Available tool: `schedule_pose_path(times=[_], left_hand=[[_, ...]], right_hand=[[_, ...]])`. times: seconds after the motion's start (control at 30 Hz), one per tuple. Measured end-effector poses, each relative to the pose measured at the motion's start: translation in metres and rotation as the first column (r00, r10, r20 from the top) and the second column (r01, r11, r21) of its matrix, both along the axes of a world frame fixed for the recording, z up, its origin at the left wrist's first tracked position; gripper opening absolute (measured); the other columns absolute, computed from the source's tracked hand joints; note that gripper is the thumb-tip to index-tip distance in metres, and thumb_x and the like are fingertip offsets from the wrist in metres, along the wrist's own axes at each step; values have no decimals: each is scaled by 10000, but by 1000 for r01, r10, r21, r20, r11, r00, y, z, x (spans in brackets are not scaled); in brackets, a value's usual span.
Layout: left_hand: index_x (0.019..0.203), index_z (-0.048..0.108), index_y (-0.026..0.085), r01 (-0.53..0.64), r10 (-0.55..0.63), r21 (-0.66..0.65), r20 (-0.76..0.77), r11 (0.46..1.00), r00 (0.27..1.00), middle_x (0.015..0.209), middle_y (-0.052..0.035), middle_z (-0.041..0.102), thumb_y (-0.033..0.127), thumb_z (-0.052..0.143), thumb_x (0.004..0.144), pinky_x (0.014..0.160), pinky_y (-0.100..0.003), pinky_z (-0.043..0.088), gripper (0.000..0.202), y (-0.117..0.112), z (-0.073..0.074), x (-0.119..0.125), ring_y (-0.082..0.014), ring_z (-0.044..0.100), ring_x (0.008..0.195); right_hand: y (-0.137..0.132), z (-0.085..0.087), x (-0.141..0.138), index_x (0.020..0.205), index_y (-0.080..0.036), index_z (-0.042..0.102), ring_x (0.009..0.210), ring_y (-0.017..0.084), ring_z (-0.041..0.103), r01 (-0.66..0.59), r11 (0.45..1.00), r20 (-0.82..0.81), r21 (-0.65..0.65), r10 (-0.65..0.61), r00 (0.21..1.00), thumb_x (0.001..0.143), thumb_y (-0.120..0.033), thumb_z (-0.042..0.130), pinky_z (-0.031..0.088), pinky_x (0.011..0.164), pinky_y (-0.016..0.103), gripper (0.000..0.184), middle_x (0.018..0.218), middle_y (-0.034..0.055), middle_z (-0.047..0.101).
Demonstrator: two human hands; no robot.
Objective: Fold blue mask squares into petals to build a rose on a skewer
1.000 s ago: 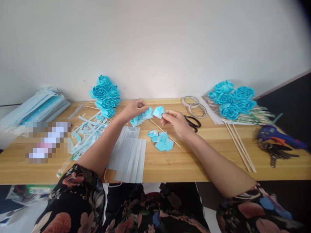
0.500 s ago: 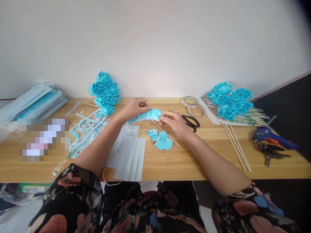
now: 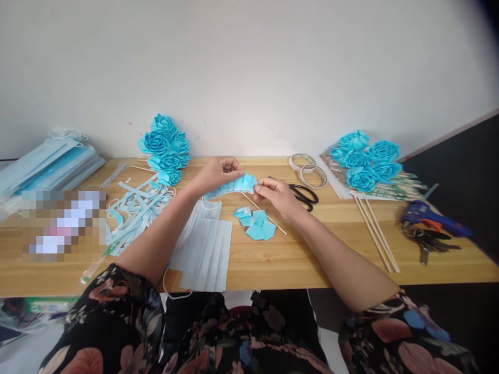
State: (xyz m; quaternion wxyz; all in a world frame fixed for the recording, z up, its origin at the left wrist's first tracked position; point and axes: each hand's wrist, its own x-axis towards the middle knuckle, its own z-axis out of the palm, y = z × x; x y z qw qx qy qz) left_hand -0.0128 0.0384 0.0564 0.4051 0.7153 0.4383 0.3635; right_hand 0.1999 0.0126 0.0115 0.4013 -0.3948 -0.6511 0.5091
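A folded strip of blue mask fabric point(image 3: 241, 184) is stretched between my two hands, just above the table. My left hand point(image 3: 218, 175) pinches it from above and hides part of its left side. The fingers of my right hand point(image 3: 275, 195) are closed at its right end. Below the strip lie several folded blue fabric petals point(image 3: 260, 228), with a thin wooden stick point(image 3: 277, 225) running past them. Pale pleated face masks point(image 3: 206, 249) lie flat beneath my left forearm.
Blue fabric roses point(image 3: 167, 145) stand back left, and more roses point(image 3: 360, 166) lie back right. Tape rolls point(image 3: 314, 176), scissors point(image 3: 306, 196), wooden sticks point(image 3: 376, 234), a blue glue gun point(image 3: 432, 218) and keys point(image 3: 432, 240) are rightward. Cut scraps point(image 3: 136, 208) and stacked masks point(image 3: 54, 163) fill the left.
The whole view has shifted slightly. Both hands keep their hold on the blue strip, with its right end moved only a little between my fingers.
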Motion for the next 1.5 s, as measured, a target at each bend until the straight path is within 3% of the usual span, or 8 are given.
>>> schedule_pose_path(times=[0.33,0.57,0.7,1.0,1.13,1.27,1.4,1.5], left_hand=[[738,621,140,-86,89,100,-23,991,996,652,2,580,409,683,727,537,-214,352,276,-2,4,4,-92,472,593],[736,626,141,-115,120,164,-20,980,993,660,-5,603,378,649,754,560,-222,376,239,-4,0,12,-102,498,602],[738,632,143,-122,137,247,-46,961,989,679,-12,628,340,615,791,587,-229,392,206,-7,-2,20,-109,521,622],[781,650,149,-98,138,280,-125,955,983,737,-21,682,298,607,821,633,-239,413,161,-14,-5,32,-121,567,667],[812,624,148,-47,53,200,-25,979,998,751,-28,677,359,584,855,623,-230,422,219,-14,-6,33,-121,578,682],[1003,595,151,11,-17,126,50,992,999,771,-19,665,413,586,861,604,-225,432,297,-11,-8,34,-121,585,669],[1046,618,147,40,-37,180,-22,983,999,947,-50,686,271,634,807,700,-241,462,269,-12,-9,36,-120,600,768],[1021,639,148,37,-31,208,-34,977,999,925,-34,687,154,595,777,708,-230,452,248,-12,-10,36,-106,584,761]], right_hand=[[0,-1,-1,744,-199,678,698,161,633,-15,991,-114,-135,-1,994,851,-531,587,521,672,289,361,804,39,713],[-3,2,-7,1109,-245,685,1089,222,620,-61,994,-185,-96,42,982,831,-463,646,541,790,302,356,1159,39,699],[-4,3,-8,1203,-269,646,1188,227,585,-36,992,-238,-121,6,971,796,-392,683,526,865,308,427,1267,29,665],[-3,2,-10,1169,-268,652,1057,219,632,24,992,-261,-122,-55,964,724,-289,647,516,904,349,446,1105,14,708],[-3,2,-11,1081,-245,662,957,198,641,54,991,-293,-119,-87,952,714,-247,640,511,887,345,367,983,4,706],[-3,1,-12,1109,-251,632,905,184,632,89,988,-294,-123,-122,948,702,-226,649,506,880,347,407,924,-16,684],[-4,0,-13,1164,-240,606,971,190,627,94,991,-264,-98,-117,957,720,-235,657,501,904,351,447,1007,2,691],[-4,2,-12,1183,-240,614,1041,204,621,102,993,-231,-58,-112,967,738,-253,670,489,950,363,449,1077,14,695]])
